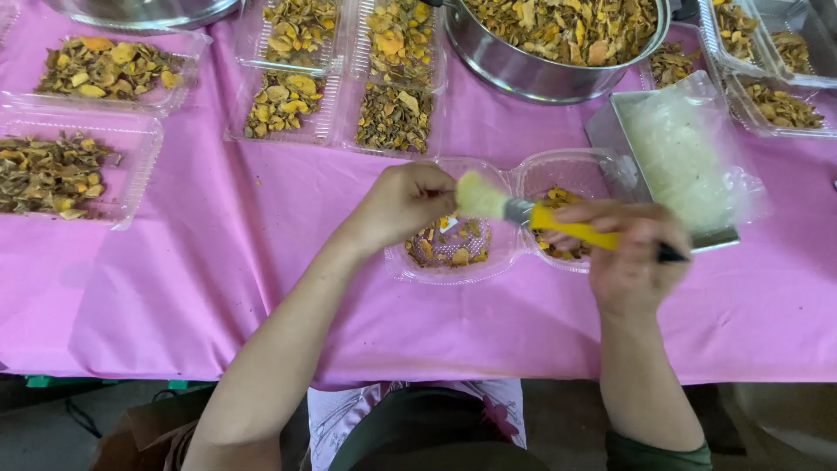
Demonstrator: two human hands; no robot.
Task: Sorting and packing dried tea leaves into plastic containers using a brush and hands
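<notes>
Landmark: the open clear clamshell box [488, 262], lying at the near middle of the desk [218, 288] under a pink cloth.

Right hand [629, 262], just right of the clamshell box, is clamped around the yellow handle of a brush [532, 214]. The pale bristle head points left and sits over the box's left half, right at the left hand.

Left hand [403, 205], over the box's left edge, is curled closed on something small; what it grips is hidden behind the bristles, cannot tell.

Both halves of the box hold a thin layer of dried yellow-brown slices [453, 244].

Risks, judged:
- Box is light and open; a hard brush stroke or a nudge from either wrist could flip it or push it toward the near desk edge and spill slices.
- Brushing flicks crumbs onto the pink cloth.
- The small piece could slip from the left hand.

Right of the box and just behind it: a metal tray with a stack of clear plastic bags [680, 157], near the right elbow's swing, could get knocked.

Behind the box: filled clear trays [340, 78]. Further behind, a steel basin [558, 44] full of slices. Far left of the box: two more filled trays [70, 166].
</notes>
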